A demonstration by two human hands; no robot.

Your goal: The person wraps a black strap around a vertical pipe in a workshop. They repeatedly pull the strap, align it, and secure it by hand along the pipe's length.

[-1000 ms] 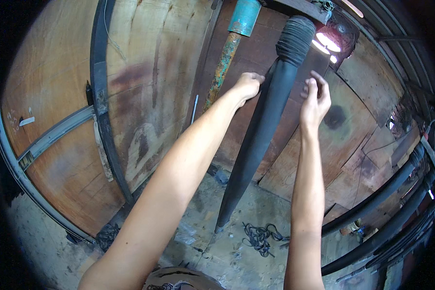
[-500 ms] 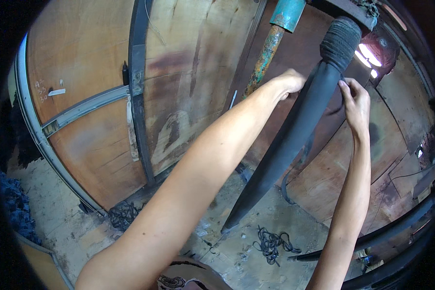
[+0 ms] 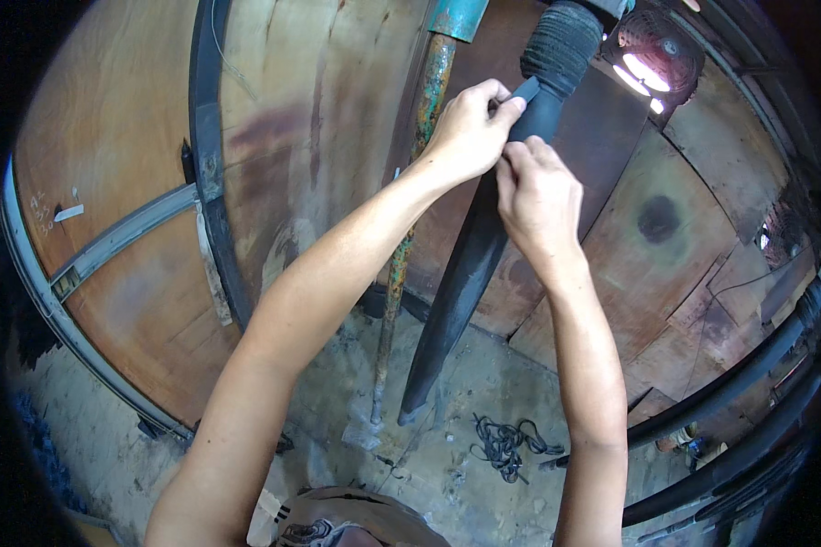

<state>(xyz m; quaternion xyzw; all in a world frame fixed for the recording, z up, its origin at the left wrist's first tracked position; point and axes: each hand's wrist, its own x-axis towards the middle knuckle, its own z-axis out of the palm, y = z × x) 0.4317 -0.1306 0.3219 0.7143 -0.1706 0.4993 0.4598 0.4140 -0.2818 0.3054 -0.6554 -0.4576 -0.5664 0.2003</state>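
Observation:
A long black rubber tube (image 3: 456, 301) hangs at a slant and tapers to a flattened lower end near the floor. Its upper end is bound with many tight turns of black rubber strip (image 3: 561, 46). Just below that binding, my left hand (image 3: 474, 128) pinches a short flat piece of black strip (image 3: 527, 88) between thumb and fingers. My right hand (image 3: 543, 196) is closed against the front of the tube, right below the left one. What its fingers hold is hidden behind the knuckles.
A rusty pole (image 3: 397, 283) with a teal sleeve (image 3: 458, 18) stands left of the tube. Tangled black strips (image 3: 506, 447) lie on the floor. More black tubes (image 3: 730, 397) curve at right. A round fan (image 3: 657, 55) is at upper right; wooden panels (image 3: 283, 118) line the left.
Both hands have come together in front of the tube from its two sides. The left now pinches the strip piece. The view has shifted, so the tube sits further left.

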